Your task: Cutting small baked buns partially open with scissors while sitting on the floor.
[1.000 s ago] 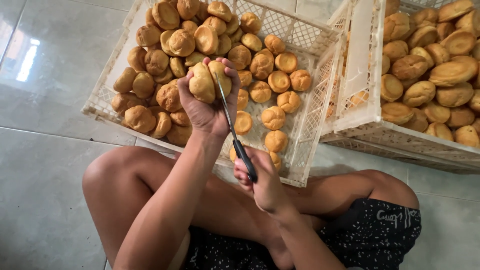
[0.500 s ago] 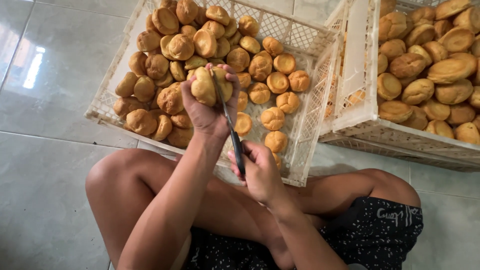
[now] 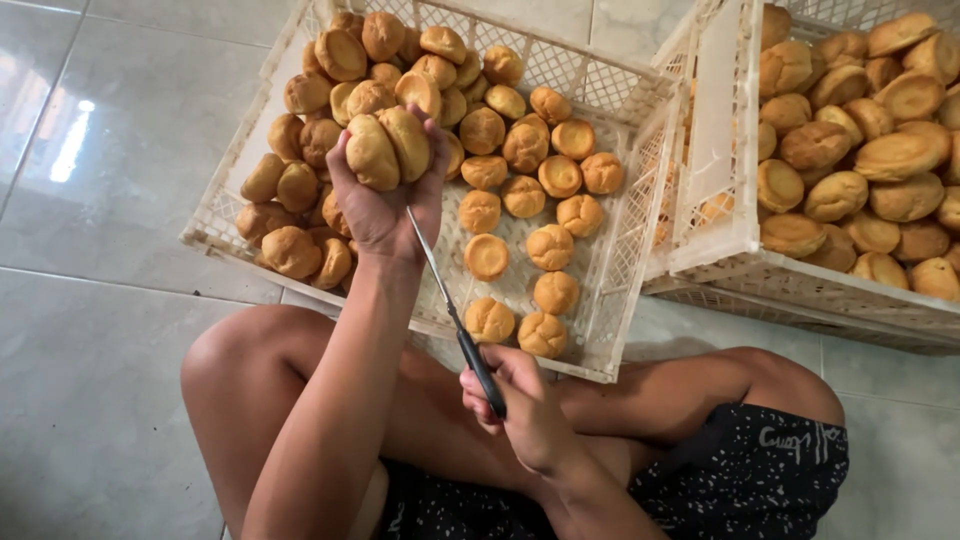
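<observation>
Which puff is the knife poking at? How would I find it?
Find the white crate in front of the knees. Above it, the left hand holds two golden puffs. They are the only ones lifted off the pile, the knife tip just beneath them.

left hand (image 3: 385, 205): wrapped around two golden buns (image 3: 388, 148), held up over the white crate (image 3: 625, 215)
right hand (image 3: 525, 400): gripping a black-handled knife (image 3: 455, 322), blade tip right by the left palm
second crate (image 3: 730, 255): on the right, piled with buns

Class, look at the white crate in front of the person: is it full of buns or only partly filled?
Partly filled. In the white crate, buns heap at the far left, while bare lattice floor shows between scattered ones nearer.
</observation>
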